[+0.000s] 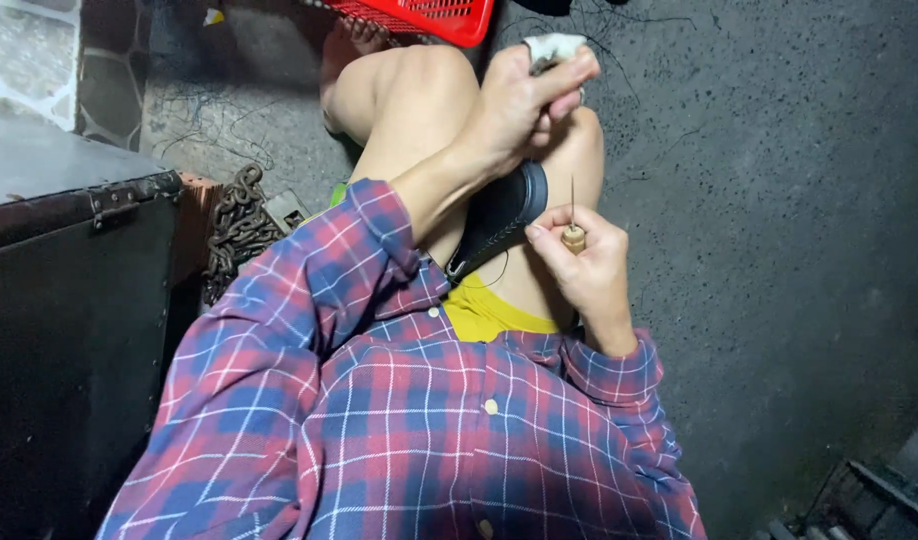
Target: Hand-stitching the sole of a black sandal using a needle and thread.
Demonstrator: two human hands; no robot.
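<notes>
The left hand (524, 105) is clamped on the toe end of a dark shoe (499, 222) wedged between the bare knees, thumb and fingers closed on a scrap of white cloth (551, 45). The right hand (584, 265) has its fingers pinched together around the wooden handle of an awl (573, 225), needle pointing up just beside the shoe's edge. Stitching well here probably means gripping the shoe firmly and keeping the needle clear of the left fingers.
</notes>
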